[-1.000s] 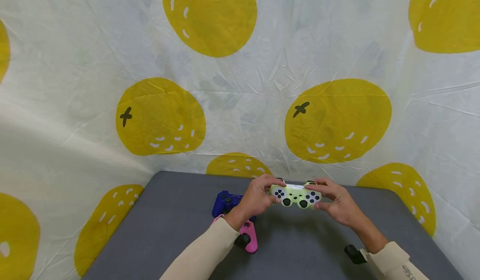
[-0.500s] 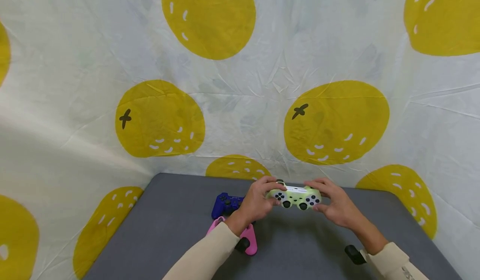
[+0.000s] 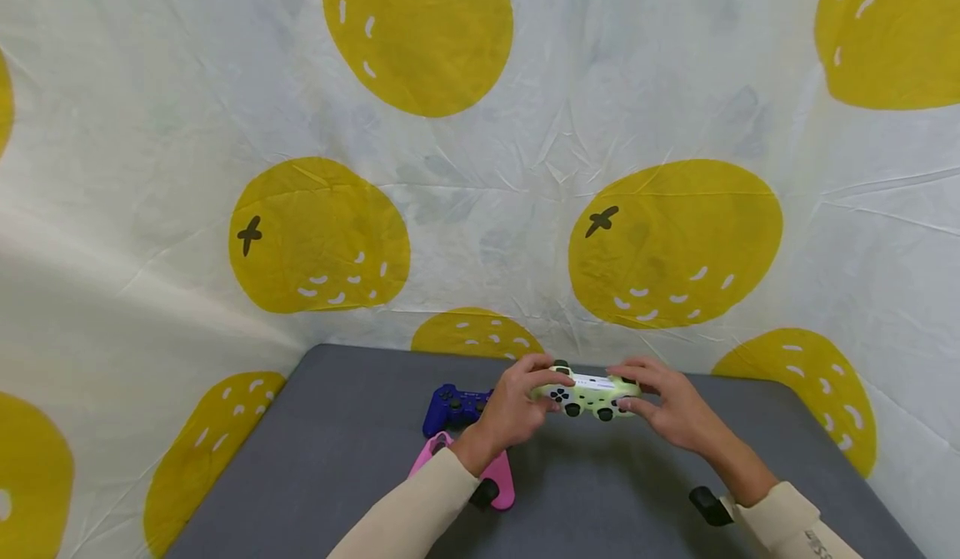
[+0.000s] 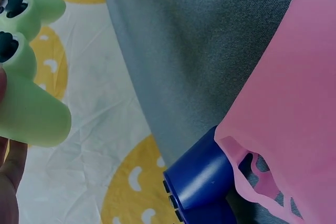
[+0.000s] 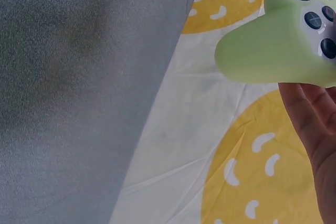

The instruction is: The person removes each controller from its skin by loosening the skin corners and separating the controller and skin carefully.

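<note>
A white game controller in a pale green silicone cover [image 3: 591, 393] is held up above the table between both hands. At its left end my left hand [image 3: 516, 402] grips it, fingers over the top edge and thumb below. My right hand [image 3: 670, 401] grips the other end, its thumb on the face by the round buttons. In the right wrist view the cover [image 5: 257, 53] wraps the handle, and fingers of the right hand [image 5: 323, 124] lie behind it. The left wrist view shows the cover's other handle [image 4: 37, 111] at the left edge.
On the grey table [image 3: 352, 434], left of the held controller, lies a blue game controller [image 3: 452, 407]. A pink silicone cover [image 3: 500, 482] lies nearer, partly hidden under the left forearm. A white cloth with yellow fruit prints [image 3: 487, 242] hangs behind the table.
The controller has tipped so more of its top edge shows. My right thumb has moved from its lower edge onto the face. My left hand has shifted slightly down.
</note>
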A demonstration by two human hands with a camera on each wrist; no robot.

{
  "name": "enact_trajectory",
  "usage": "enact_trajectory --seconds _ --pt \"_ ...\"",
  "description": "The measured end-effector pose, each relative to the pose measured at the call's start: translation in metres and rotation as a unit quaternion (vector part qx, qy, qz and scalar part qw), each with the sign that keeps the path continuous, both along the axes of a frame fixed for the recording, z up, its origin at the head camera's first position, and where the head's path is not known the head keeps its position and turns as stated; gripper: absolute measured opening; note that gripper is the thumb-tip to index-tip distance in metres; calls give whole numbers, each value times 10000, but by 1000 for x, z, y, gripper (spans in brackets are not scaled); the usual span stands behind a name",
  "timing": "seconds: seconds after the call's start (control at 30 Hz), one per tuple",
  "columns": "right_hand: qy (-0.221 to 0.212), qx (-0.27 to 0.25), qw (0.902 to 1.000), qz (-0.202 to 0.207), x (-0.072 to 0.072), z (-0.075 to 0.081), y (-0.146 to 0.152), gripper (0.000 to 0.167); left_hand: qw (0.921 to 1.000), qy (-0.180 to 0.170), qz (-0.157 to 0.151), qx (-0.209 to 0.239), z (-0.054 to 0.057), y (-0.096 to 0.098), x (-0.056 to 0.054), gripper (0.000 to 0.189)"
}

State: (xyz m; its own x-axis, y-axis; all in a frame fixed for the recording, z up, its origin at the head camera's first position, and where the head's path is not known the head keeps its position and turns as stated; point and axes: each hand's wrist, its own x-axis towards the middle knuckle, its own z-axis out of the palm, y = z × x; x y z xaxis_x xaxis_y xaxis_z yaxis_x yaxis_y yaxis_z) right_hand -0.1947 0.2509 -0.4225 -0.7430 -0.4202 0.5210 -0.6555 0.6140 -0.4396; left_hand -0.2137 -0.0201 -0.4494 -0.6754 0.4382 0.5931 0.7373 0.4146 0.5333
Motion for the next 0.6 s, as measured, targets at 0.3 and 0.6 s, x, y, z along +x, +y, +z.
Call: enact_trajectory --seconds 0.3,0.6 --pt "155 -32 9999 14 1 -3 -4 38 9995 314 5 -33 -8 -5 -2 31" --pt "690 93 9975 -116 3 -4 -10 42 9993 363 4 -60 -6 -6 -1 21"
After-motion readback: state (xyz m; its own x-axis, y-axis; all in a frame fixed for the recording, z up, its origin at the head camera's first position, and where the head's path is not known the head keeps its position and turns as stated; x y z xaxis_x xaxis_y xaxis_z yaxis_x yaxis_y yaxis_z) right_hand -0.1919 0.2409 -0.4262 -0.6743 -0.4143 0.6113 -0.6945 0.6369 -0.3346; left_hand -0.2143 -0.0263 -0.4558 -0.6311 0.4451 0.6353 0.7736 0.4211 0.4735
